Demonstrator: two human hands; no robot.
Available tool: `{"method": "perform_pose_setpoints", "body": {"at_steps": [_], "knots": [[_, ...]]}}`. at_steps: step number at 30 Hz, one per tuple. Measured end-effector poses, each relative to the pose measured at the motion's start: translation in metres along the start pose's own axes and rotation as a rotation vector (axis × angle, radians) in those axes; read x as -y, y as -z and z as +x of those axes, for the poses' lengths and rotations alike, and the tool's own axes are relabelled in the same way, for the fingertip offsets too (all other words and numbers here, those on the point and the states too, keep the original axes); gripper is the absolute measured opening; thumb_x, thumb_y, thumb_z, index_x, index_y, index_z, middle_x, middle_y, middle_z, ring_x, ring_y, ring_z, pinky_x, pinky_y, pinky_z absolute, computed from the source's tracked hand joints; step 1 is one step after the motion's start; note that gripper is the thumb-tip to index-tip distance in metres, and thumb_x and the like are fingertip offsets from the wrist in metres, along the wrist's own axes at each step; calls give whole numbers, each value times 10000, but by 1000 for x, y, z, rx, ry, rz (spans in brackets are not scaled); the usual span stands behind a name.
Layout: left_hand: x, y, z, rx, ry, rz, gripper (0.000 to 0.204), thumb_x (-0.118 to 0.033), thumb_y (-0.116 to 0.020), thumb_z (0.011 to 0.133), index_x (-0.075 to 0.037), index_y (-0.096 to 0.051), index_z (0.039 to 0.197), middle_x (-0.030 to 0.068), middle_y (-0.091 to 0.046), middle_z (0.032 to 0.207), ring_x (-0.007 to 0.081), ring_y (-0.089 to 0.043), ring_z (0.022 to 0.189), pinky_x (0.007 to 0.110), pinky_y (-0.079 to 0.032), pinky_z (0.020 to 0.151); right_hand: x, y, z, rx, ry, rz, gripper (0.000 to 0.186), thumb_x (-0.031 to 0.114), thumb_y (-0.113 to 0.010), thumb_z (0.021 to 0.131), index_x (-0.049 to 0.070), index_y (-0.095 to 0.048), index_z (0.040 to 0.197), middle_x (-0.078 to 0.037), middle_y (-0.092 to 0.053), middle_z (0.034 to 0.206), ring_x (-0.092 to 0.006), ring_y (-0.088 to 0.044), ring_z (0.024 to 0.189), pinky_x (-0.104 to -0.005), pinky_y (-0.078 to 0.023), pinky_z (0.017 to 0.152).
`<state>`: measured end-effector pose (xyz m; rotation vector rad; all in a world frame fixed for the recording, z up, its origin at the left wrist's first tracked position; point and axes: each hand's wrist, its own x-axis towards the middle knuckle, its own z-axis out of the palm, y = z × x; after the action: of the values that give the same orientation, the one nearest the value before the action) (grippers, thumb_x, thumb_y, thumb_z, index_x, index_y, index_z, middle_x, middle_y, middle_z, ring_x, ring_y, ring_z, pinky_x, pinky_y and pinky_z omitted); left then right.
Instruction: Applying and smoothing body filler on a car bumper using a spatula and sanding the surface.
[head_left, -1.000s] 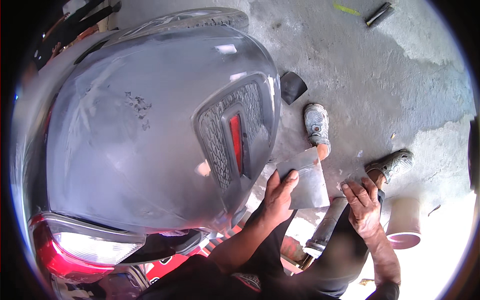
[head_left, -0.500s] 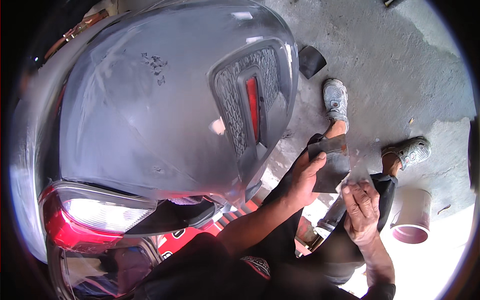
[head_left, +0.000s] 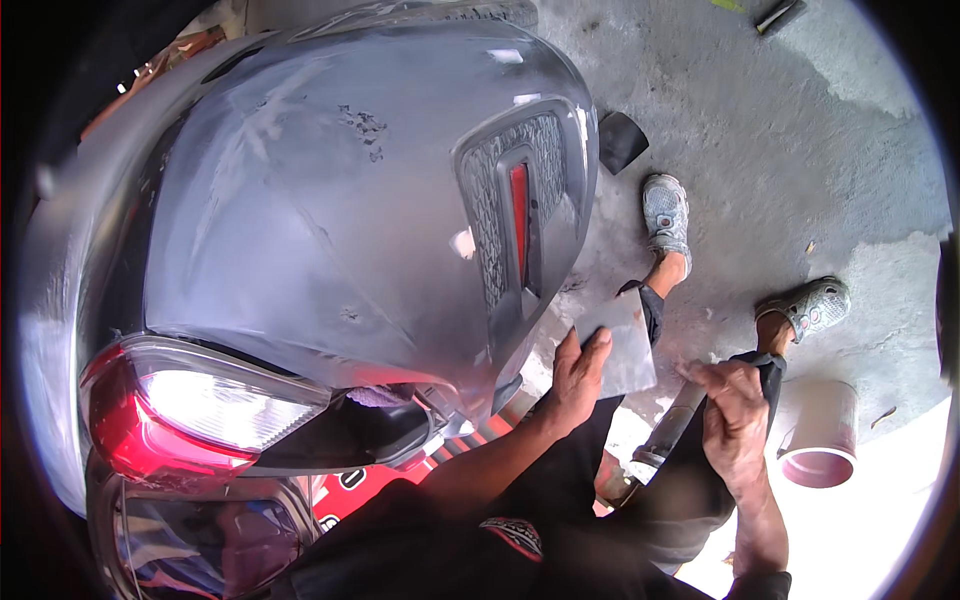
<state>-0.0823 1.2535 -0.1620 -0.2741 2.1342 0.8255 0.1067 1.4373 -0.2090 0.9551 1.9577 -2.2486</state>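
My left hand (head_left: 572,390) grips a flat, squarish grey plate (head_left: 625,345) by its left edge, thumb on top. Just right of the plate, my right hand (head_left: 735,425) has its fingers closed on a small, thin, translucent piece, hard to make out. Both are beside a car's rear corner, whose dull grey bumper panel (head_left: 330,240) has scuffed patches and a textured inset with a red reflector (head_left: 519,220). Below the panel sits a red-and-clear tail light (head_left: 200,400).
Concrete floor (head_left: 780,150) surrounds my feet (head_left: 665,215). A pale cylindrical container (head_left: 820,420) lies at right; a metal cylinder (head_left: 665,430) is between my legs. A dark curved piece (head_left: 622,142) and a small dark tube (head_left: 782,17) lie farther away.
Since half a second ago, the plate in my left hand has moved left and slightly down, away from my right hand, whose fingers have risen slightly. The view has shifted too.
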Motion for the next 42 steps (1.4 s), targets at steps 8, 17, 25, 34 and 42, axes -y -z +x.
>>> {"method": "perform_pose_setpoints", "body": {"at_steps": [8, 17, 25, 34, 42], "knots": [[50, 64, -65, 359, 143, 361, 307, -253, -626, 1126, 36, -661, 1222, 138, -726, 992, 188, -667, 902, 396, -543, 843, 123, -12, 139, -274, 240, 266, 413, -136, -631, 860, -33, -756, 1240, -199, -774, 1122, -365, -751, 1017, -408, -557, 944], [71, 62, -52, 413, 10, 222, 355, -269, -630, 1109, 36, -664, 1288, 139, -748, 1024, 197, -688, 951, 385, -554, 891, 177, -40, 147, -283, 319, 249, 364, -127, -633, 876, -24, -781, 1193, -161, -795, 1070, -319, -763, 1026, -391, -534, 989], [80, 56, -73, 209, 345, -253, 272, -254, -654, 1100, -37, -725, 1247, 54, -752, 1100, 167, -690, 1007, 350, -553, 904, 188, -23, 69, -176, 234, 121, 394, -145, -655, 863, -37, -772, 1224, -187, -769, 1106, -342, -725, 1045, -430, -560, 972], [-77, 39, -159, 332, 323, -1071, 353, -100, -582, 1106, -18, -595, 1450, 111, -718, 1312, 244, -724, 1183, 433, -603, 1042, 211, -3, -113, 122, 576, -377, 536, -8, -730, 812, 10, -744, 1347, -170, -717, 1312, -400, -659, 1170, -508, -571, 1050], [-143, 32, -255, 322, 9, -1050, 337, -184, -567, 1138, -18, -623, 1427, 87, -723, 1273, 212, -709, 1180, 421, -586, 1021, 210, 72, -153, 137, 536, -755, 543, -34, -675, 819, 62, -734, 1351, -112, -716, 1304, -399, -646, 1190, -487, -574, 1024]]}}
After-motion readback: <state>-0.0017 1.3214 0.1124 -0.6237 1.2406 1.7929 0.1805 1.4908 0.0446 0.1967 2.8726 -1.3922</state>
